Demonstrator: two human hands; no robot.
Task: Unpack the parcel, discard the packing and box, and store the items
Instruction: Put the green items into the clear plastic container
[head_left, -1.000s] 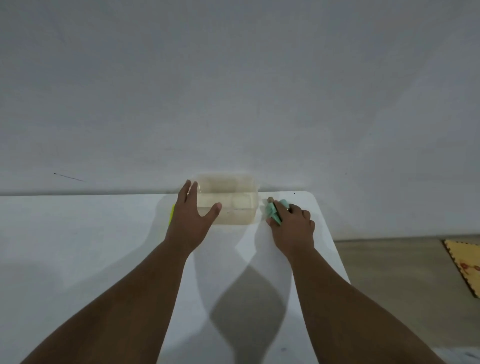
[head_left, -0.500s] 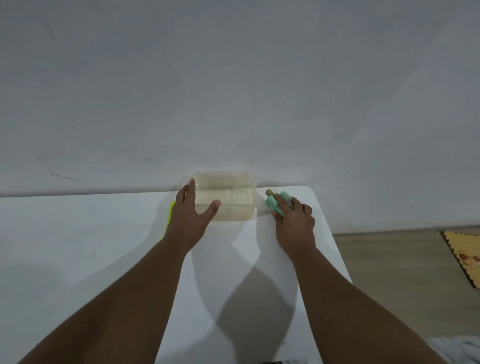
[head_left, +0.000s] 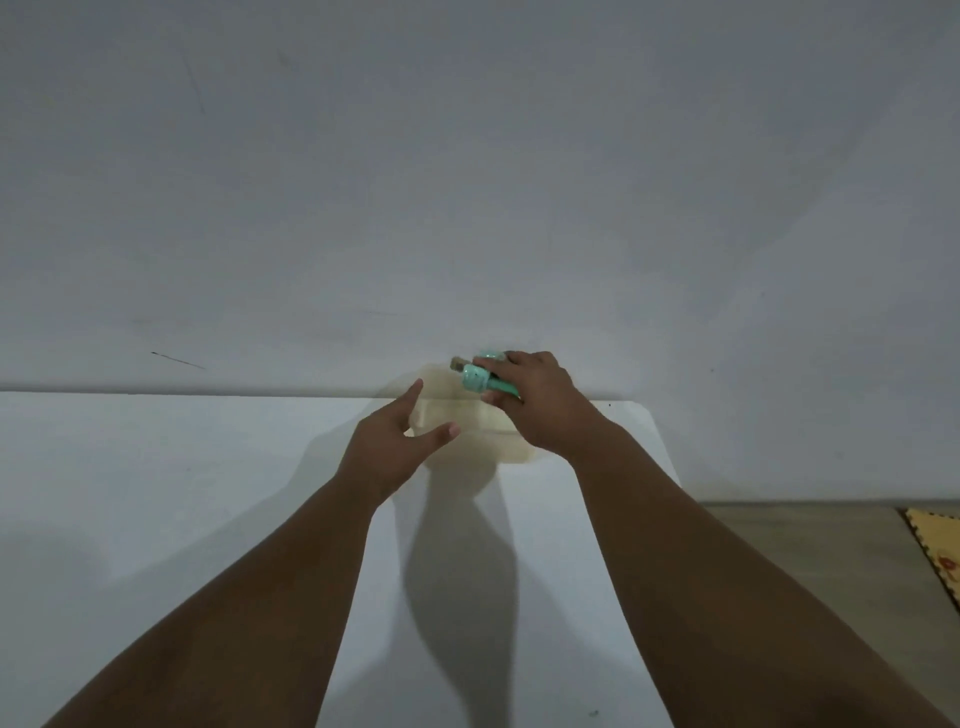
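Note:
A clear plastic container (head_left: 514, 451) stands on the white table (head_left: 156, 493) at the far edge, against the wall. My right hand (head_left: 540, 405) holds a small mint-green item (head_left: 480, 378) with a brownish tip, lifted above the container's back half. My left hand (head_left: 395, 441) sits at the container's left side, thumb and fingers spread, touching or nearly touching its wall. Both hands cover much of the container, and its inside is hidden.
A plain grey wall (head_left: 467, 182) rises straight behind the table. The table's right edge ends near the container, with wooden floor (head_left: 810, 561) beyond it. A yellow foam mat (head_left: 935, 551) lies on the floor at far right.
My right hand has lifted the mint-green item off the table at the container's right and carried it left, over the container. My left hand stays at the container's left side.

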